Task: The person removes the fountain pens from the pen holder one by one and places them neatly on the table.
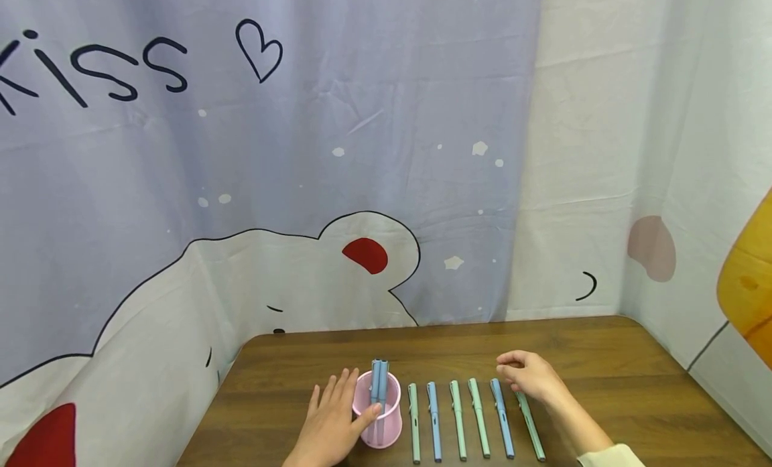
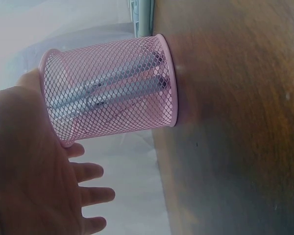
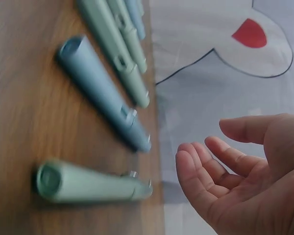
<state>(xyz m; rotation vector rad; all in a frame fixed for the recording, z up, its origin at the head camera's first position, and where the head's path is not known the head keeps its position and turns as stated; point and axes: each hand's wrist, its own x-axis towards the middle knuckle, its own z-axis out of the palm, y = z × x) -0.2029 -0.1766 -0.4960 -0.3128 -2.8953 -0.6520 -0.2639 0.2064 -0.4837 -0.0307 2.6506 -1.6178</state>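
Observation:
A pink mesh pen holder [image 1: 384, 432] stands upright on the table with two blue pens [image 1: 379, 380] leaning inside it. My left hand [image 1: 330, 413] is against its left side, fingers straight and spread, thumb lying by the near rim. In the left wrist view the holder's mesh wall [image 2: 108, 93] shows the pens through it. To the right lies a row of several green and blue pens. My right hand [image 1: 531, 374] hovers over the top end of the rightmost green pen [image 1: 531, 427], fingers loosely bent and holding nothing. The right wrist view shows a gap between that hand [image 3: 240, 176] and the green pen [image 3: 93, 183].
Beside the rightmost green pen lies a blue pen [image 1: 502, 420]. Further left come green pens [image 1: 479, 417], another blue pen [image 1: 434, 420] and a green pen [image 1: 414, 423] nearest the holder. A printed curtain [image 1: 362, 152] hangs behind the wooden table [image 1: 289, 360].

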